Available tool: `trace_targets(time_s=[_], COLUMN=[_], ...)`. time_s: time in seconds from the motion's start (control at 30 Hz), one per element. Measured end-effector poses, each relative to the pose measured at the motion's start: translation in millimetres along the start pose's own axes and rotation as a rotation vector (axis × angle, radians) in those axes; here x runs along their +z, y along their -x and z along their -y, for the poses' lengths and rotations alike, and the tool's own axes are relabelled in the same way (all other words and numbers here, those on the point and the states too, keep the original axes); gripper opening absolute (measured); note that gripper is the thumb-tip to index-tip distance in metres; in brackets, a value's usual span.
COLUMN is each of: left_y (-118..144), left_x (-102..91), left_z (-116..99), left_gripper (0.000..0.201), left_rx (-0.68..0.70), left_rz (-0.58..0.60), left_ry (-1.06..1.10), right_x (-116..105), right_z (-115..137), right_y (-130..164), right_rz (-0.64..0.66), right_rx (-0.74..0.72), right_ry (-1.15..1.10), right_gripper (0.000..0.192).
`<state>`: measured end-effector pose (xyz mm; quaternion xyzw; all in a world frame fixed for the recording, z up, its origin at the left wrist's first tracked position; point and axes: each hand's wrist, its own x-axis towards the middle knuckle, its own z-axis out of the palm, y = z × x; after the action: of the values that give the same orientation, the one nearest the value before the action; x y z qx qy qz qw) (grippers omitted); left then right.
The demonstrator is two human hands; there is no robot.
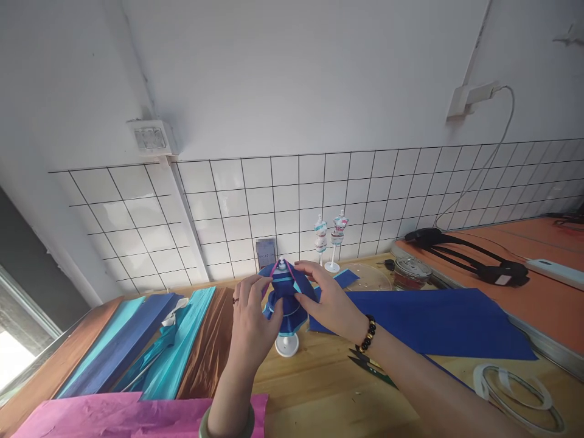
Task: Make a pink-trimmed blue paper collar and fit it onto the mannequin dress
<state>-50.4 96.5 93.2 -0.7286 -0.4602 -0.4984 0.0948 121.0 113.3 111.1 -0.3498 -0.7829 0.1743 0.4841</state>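
Note:
A miniature dress form on a white stand (pixel 287 346) stands upright on the wooden table in front of me, wearing a small blue dress (pixel 283 287) with light-blue trim and a pink edge near the neck. My left hand (pixel 252 319) is on the dress's left side, its thumb low by the skirt and its fingers closed in near the shoulder. On the other side, my right hand (pixel 332 304) grips the dress's blue upper edge between thumb and fingers. Thread snips (pixel 370 366) lie under my right forearm. The fingertips partly hide the dress's sides.
Brown, blue and turquoise crepe paper strips (pixel 121 344) lie left, with pink paper (pixel 104 417) at front. Right are a large blue sheet (pixel 438 319), a white tape coil (pixel 520 395) and a glass jar (pixel 412 272). Two small dress forms (pixel 338 234) stand by the tiled wall.

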Motion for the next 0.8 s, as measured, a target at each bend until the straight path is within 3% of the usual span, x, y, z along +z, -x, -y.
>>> trace_targets(time_s=[0.3, 0.57, 0.8], left_y=[1, 0, 0], left_x=[-0.5, -2.0, -4.2], left_z=[8, 12, 6], left_gripper=[0.03, 0.03, 0.039], left_rx=[-0.152, -0.18, -0.2], left_rz=[0.032, -0.146, -0.243], left_ry=[0.023, 0.016, -0.05], right_x=[-7, -10, -4], right_z=[-2, 3, -35], right_y=[-8, -32, -48], right_rz=[-0.05, -0.051, -0.029], right_rx=[0.074, 0.189, 0.339], right_ry=[0.049, 0.099, 0.179], right_gripper=[0.026, 0.028, 0.029])
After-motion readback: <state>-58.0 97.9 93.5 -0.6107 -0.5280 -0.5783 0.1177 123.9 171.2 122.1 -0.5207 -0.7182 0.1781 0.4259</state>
